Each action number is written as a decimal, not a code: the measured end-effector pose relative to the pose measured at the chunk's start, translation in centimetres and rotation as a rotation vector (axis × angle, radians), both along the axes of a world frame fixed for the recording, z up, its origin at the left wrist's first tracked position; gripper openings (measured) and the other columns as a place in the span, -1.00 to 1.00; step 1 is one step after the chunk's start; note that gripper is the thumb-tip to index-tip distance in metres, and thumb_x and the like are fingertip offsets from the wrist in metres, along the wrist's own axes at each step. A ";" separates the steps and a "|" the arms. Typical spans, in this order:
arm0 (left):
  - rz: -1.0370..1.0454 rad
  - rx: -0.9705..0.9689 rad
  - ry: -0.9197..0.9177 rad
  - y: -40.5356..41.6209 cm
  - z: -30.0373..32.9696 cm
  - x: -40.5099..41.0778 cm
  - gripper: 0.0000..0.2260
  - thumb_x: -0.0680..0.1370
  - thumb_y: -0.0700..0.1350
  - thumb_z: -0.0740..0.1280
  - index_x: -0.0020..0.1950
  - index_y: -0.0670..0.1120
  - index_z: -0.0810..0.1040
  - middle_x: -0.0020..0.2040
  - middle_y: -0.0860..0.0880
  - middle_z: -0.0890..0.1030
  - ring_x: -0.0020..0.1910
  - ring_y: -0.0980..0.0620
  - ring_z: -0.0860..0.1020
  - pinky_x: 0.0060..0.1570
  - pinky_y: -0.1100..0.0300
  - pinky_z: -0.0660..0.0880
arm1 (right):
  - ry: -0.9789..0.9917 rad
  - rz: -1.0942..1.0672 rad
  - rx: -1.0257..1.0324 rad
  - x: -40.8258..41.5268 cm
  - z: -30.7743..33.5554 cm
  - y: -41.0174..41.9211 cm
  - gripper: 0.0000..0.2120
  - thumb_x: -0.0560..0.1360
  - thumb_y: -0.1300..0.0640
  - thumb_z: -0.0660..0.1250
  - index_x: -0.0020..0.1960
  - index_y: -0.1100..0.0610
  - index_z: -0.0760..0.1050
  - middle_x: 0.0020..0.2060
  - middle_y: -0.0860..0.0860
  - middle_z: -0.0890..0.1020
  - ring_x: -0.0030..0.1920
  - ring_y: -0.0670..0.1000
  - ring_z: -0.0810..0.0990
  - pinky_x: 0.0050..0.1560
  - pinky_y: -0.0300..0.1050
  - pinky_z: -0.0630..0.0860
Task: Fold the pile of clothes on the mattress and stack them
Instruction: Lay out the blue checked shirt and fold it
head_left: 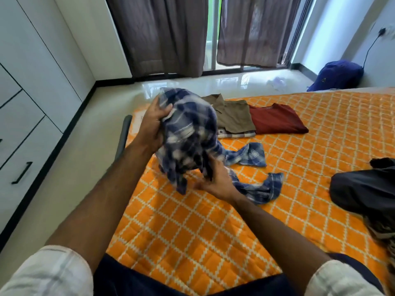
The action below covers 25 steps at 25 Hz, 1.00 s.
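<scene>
A blue and white checked shirt (189, 133) is bunched up and lifted above the orange quilted mattress (192, 227). My left hand (152, 124) grips its upper left side. My right hand (215, 178) holds the lower part, fingers curled into the cloth. Both sleeves trail on the mattress to the right. Behind it lie a folded olive shirt (233, 116) on top of a light checked garment, and a folded maroon T-shirt (275, 121) beside them. A dark pile of unfolded clothes (363, 189) sits at the right edge.
White wardrobe drawers (25, 124) line the left wall across a strip of glossy floor. Brown curtains (162, 33) hang over a sliding door ahead. A blue backpack (337, 75) leans at the far right wall.
</scene>
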<state>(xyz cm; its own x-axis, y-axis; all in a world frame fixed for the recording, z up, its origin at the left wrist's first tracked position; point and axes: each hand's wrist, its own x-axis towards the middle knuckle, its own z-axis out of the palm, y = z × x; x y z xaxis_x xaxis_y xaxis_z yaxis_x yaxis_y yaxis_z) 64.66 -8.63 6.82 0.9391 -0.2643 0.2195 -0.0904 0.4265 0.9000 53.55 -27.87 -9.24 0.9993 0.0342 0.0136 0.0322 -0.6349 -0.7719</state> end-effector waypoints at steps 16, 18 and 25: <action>-0.177 0.824 -0.580 -4.1 -1.1 -5.1 -0.71 0.57 -0.16 0.36 0.27 -0.21 0.54 0.18 -0.08 0.61 0.11 0.17 0.55 0.10 0.23 0.49 | 0.280 -0.167 0.522 2.0 16.8 -5.8 -0.75 0.69 0.17 0.16 0.02 0.26 0.56 -0.16 0.15 0.61 -0.19 0.04 0.56 0.03 0.05 0.55; -0.081 0.797 -0.468 -4.0 -0.1 -4.4 -0.77 0.57 -0.23 0.27 0.20 -0.23 0.57 0.12 -0.15 0.63 0.03 0.15 0.53 0.05 0.23 0.47 | 0.169 -0.187 0.203 2.2 16.6 -7.7 -0.68 0.67 0.17 0.18 0.03 0.45 0.53 -0.13 0.30 0.61 -0.18 0.05 0.50 -0.07 0.07 0.46; 0.222 0.709 -0.413 -6.6 5.9 -5.6 -0.67 0.47 -0.11 0.16 0.04 -0.20 0.65 -0.02 -0.14 0.70 0.00 -0.15 0.62 0.09 -0.08 0.55 | -0.413 -0.087 0.336 -1.9 18.4 -3.7 -0.63 0.59 0.02 0.40 0.35 0.09 0.43 0.09 -0.12 0.57 0.13 -0.23 0.56 0.13 -0.30 0.51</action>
